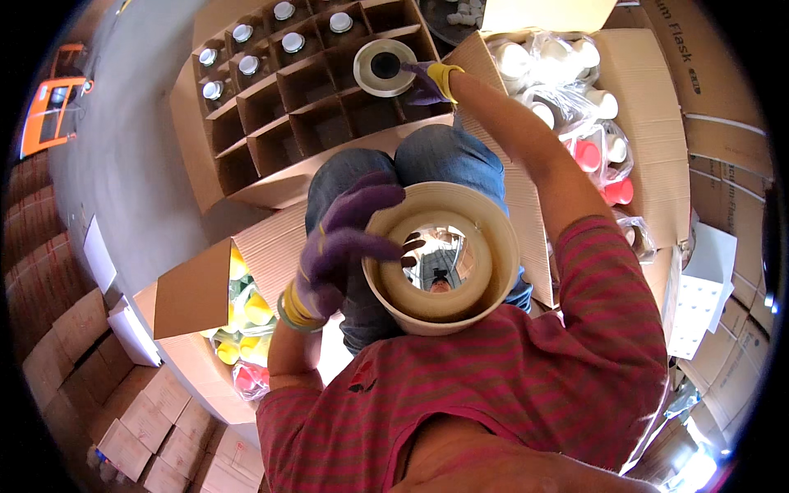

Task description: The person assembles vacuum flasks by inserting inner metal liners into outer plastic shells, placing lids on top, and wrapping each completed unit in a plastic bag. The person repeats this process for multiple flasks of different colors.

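Observation:
On my lap, between my thighs, rests a cream round tub [504, 271] with a thick ring inside it. In the ring's middle is a shiny mirror-like disc [444, 256], showing reflections of dark fingers. My left hand [352, 226], in a purple glove with a yellow cuff, hovers at the tub's left rim with its fingers apart. My right hand [429, 83], gloved the same way, reaches forward and grips the rim of a round white piece [362, 66] with a dark centre. That piece is above the near right part of a divided carton [267, 185].
Several white-capped bottles [292, 42] stand in the divided carton's far left cells. An open carton [657, 148] on the right holds bagged white and red parts. Another carton [193, 296], at left, holds yellow and red parts. Stacked cartons [164, 419] and an orange machine [51, 115] stand further off.

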`<move>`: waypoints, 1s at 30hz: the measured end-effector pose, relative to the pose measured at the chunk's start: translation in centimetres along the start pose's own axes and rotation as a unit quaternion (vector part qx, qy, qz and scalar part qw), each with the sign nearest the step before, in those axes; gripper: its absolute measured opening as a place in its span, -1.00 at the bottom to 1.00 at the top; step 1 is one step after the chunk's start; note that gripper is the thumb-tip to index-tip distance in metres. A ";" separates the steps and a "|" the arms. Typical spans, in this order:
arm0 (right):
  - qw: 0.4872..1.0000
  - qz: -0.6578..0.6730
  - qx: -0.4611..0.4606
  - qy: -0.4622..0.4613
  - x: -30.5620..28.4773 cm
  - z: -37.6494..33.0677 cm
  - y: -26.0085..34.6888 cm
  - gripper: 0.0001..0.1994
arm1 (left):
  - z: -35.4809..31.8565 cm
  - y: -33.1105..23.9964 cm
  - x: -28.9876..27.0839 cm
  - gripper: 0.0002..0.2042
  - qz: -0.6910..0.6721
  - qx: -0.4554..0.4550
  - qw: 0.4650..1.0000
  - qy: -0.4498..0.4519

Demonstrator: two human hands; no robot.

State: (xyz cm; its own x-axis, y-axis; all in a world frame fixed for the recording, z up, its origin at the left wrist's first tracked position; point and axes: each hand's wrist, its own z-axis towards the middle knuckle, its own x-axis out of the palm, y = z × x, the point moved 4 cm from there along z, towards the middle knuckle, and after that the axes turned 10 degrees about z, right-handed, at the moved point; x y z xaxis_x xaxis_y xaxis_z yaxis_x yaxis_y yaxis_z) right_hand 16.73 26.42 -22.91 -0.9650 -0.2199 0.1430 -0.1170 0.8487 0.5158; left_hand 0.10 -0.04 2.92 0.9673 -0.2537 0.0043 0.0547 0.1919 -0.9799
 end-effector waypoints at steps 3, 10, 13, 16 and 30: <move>0.997 0.068 -0.038 -0.012 -1.5 4.9 -1.4 -0.47 | 2.8 2.3 -2.2 -0.37 -0.037 -0.048 0.994 -0.087; 0.840 -0.173 -0.511 -0.058 3.3 -7.7 3.9 -0.52 | 9.8 8.3 -7.1 -0.54 0.374 -0.143 0.895 -0.195; 0.701 -0.313 -0.635 -0.081 5.7 -18.8 5.7 -0.54 | 11.0 6.7 -5.8 -0.63 0.385 -0.077 0.900 -0.190; 0.668 -0.379 -0.634 -0.088 5.3 -25.4 6.5 -0.45 | 11.5 2.7 -3.8 -0.67 0.400 -0.032 0.904 -0.147; 0.692 -0.215 -0.628 0.283 6.7 -37.8 8.5 -0.61 | 5.6 -9.1 -2.3 -0.64 0.071 0.139 0.959 -0.239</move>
State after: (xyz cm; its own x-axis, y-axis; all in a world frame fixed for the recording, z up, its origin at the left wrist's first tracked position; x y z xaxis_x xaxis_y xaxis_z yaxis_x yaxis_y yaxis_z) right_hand 18.13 13.95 14.32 -0.6157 -0.7775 -0.1278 0.2747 -0.3638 0.8900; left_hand -1.18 4.14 12.91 0.9695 0.2433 0.0307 -0.0858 0.4540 -0.8869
